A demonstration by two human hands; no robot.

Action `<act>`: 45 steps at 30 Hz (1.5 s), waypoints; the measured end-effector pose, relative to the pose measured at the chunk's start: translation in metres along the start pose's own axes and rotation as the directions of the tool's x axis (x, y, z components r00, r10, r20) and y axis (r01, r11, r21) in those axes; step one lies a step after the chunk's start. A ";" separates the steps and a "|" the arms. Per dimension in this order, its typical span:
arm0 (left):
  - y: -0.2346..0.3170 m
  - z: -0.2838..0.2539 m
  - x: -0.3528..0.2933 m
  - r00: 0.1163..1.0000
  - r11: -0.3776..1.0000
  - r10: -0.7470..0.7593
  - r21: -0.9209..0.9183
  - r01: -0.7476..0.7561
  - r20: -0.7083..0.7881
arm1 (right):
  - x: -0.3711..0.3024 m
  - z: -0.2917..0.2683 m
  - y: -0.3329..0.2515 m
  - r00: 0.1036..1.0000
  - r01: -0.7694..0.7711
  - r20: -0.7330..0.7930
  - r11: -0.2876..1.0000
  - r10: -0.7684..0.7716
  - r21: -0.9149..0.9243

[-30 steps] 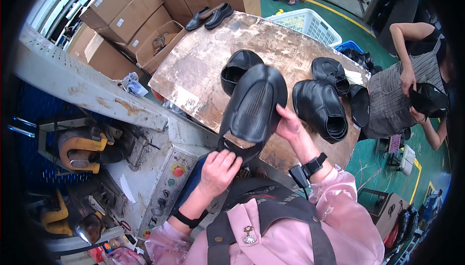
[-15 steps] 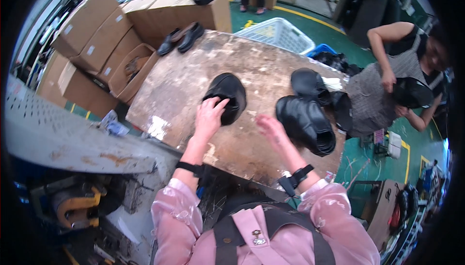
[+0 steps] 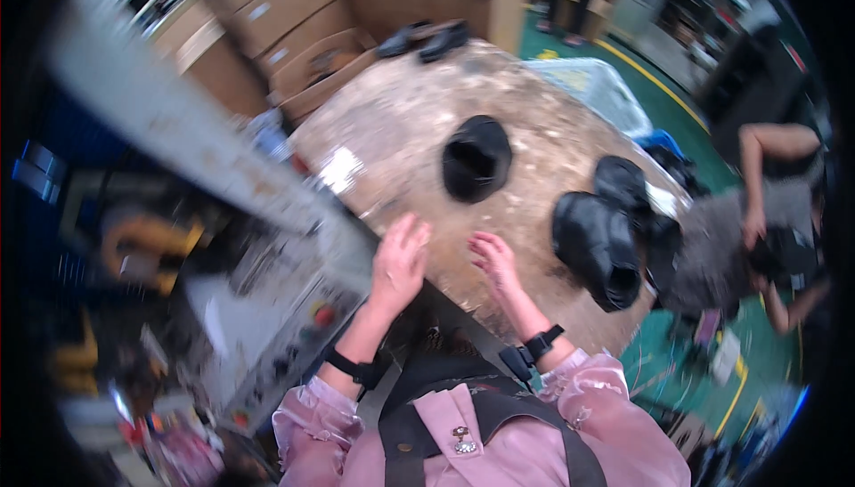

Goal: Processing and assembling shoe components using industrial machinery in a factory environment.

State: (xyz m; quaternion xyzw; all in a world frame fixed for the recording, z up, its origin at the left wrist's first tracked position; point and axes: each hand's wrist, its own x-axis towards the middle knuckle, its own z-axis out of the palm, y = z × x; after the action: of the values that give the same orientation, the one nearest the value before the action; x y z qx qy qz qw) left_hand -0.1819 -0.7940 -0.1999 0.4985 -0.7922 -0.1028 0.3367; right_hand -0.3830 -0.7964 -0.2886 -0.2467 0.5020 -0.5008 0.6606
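Observation:
A black leather shoe upper [image 3: 476,144], perhaps several nested together, stands by itself on the worn tabletop [image 3: 392,122]. Short of it, near the table's front edge, my left hand [image 3: 401,264] is held out empty with its fingers stretched. My right hand [image 3: 496,264] hovers to the right of it, fingers apart, also holding nothing. Neither hand touches the upper. Further right lies a nested stack of black shoe uppers [image 3: 595,242], with another black upper [image 3: 621,180] just behind it. Motion blurs much of the picture.
Dark shoes [image 3: 443,39] sit at the table's far edge, beside cardboard boxes [image 3: 285,15]. A white plastic basket [image 3: 606,91] stands beyond the table. At the right a co-worker holds a black piece [image 3: 784,251]. A grey machine with a control panel [image 3: 307,327] stands at my left.
My left hand has let go of the black upper and drawn back toward me. The right hand has come nearer to it. My view has swung left, toward the machine.

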 end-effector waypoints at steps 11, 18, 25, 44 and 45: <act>0.147 -0.256 -0.369 0.657 0.684 -0.680 0.042 0.729 -0.325 | -0.096 0.068 0.117 0.805 -0.165 0.428 0.847 0.411 -0.505; 0.355 -0.404 -0.584 0.251 0.137 -0.557 0.211 0.968 -0.792 | -0.189 0.189 0.210 0.550 0.024 0.672 0.795 0.496 -0.606; 0.464 -0.513 -0.788 -0.218 -0.212 -0.398 -0.142 0.967 -0.891 | -0.358 0.305 0.261 0.200 0.072 0.809 0.815 0.552 -0.574; 0.434 -0.598 -0.827 -0.315 -0.636 -0.699 0.355 0.685 -0.642 | -0.479 0.358 0.218 -0.215 0.251 0.796 0.820 0.566 -0.515; 0.434 -0.595 -0.839 -0.242 -0.682 -0.644 0.400 0.612 -0.726 | -0.473 0.350 0.220 -0.186 0.218 0.794 0.812 0.579 -0.541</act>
State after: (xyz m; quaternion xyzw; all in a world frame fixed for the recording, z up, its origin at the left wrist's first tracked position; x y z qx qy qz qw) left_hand 0.1155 0.2391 0.1024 0.9791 0.0233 0.0571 -0.1938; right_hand 0.0290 -0.3458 -0.1430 -0.6174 -0.0362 0.1305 0.7749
